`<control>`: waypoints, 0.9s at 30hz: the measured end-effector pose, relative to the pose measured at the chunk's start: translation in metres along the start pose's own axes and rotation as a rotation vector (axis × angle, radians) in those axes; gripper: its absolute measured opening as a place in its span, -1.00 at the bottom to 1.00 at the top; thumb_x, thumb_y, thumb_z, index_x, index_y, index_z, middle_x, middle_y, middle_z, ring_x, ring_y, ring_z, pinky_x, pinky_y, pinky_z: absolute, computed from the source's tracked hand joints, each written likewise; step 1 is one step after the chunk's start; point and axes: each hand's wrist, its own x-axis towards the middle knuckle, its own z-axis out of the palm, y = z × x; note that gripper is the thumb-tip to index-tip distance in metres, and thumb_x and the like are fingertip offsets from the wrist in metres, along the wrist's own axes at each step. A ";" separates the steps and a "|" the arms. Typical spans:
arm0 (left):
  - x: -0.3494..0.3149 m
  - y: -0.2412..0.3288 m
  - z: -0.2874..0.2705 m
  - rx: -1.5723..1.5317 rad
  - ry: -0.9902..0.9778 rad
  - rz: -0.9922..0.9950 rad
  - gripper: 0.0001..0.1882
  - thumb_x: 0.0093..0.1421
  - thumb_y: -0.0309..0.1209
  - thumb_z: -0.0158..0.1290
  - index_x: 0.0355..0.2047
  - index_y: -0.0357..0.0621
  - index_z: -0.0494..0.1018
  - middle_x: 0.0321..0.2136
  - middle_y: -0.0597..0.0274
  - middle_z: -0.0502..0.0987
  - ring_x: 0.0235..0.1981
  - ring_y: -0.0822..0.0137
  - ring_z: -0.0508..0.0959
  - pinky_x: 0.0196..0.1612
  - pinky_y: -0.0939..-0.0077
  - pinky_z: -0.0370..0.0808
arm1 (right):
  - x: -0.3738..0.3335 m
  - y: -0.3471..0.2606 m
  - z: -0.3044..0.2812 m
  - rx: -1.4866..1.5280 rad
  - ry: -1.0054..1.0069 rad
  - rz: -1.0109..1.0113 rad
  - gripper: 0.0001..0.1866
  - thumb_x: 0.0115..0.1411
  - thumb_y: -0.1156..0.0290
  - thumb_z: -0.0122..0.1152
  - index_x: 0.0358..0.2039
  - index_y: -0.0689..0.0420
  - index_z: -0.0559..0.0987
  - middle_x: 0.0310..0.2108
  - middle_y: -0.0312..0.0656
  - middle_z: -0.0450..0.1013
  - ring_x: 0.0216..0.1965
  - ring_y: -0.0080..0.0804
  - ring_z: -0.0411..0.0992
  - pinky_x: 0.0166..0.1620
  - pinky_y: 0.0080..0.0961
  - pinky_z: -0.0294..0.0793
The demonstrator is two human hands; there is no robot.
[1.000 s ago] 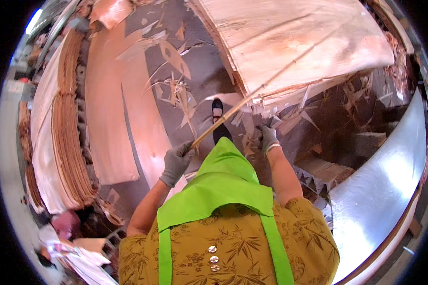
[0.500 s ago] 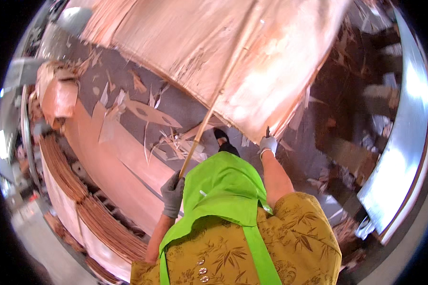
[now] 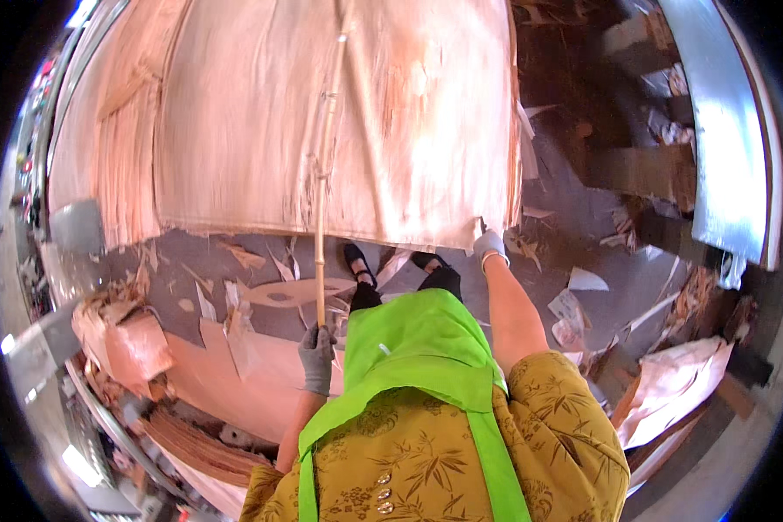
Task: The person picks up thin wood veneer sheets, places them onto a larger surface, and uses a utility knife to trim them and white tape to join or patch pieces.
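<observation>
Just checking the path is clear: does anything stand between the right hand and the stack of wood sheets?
Nothing visible does: the right hand is at the near right corner of the wood sheets, though contact is hard to judge. The thin pole in the left hand extends over them farther left.

A wood-veneer workshop, by the look of it: broad pale wood sheets fill the far side, more stacked sheets lie near left, and torn offcuts litter the grey floor.
</observation>
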 end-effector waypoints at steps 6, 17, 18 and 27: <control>0.061 0.053 -0.049 0.227 -0.073 0.051 -0.85 0.25 -0.38 -0.09 -0.39 -0.16 0.40 -0.69 0.40 0.37 -0.76 0.63 0.25 -0.72 0.71 0.17 | -0.025 -0.027 0.018 -0.004 0.055 -0.069 -0.74 0.09 0.37 -0.02 -0.21 0.13 0.52 -0.17 0.18 0.43 -0.12 0.05 0.43 -0.09 -0.20 0.41; 0.102 0.070 -0.091 0.364 -0.095 -0.013 -0.85 0.24 -0.36 -0.08 -0.34 -0.15 0.43 -0.68 0.44 0.36 -0.75 0.64 0.25 -0.71 0.71 0.18 | -0.034 -0.073 0.034 1.356 0.027 0.114 -0.79 0.03 0.34 0.12 -0.30 0.12 0.47 -0.72 -0.38 0.24 -0.77 -0.60 0.19 -0.69 -0.60 0.18; 0.099 0.067 -0.094 0.365 -0.077 0.005 -0.85 0.24 -0.37 -0.08 -0.34 -0.16 0.43 -0.68 0.44 0.36 -0.74 0.64 0.25 -0.71 0.70 0.18 | -0.041 -0.081 0.031 1.309 0.074 0.111 -0.85 0.03 0.37 0.17 -0.37 0.12 0.48 -0.70 -0.39 0.27 -0.77 -0.62 0.18 -0.71 -0.60 0.17; 0.073 0.058 -0.134 0.249 -0.018 0.229 -0.87 0.16 -0.49 -0.10 -0.43 -0.33 0.39 -0.61 0.42 0.29 -0.55 0.60 0.24 -0.54 0.61 0.25 | -0.038 -0.031 0.000 0.834 0.413 -0.277 -0.83 -0.02 0.48 0.25 -0.38 0.25 0.56 -0.57 -0.36 0.40 -0.57 -0.63 0.30 -0.53 -0.63 0.27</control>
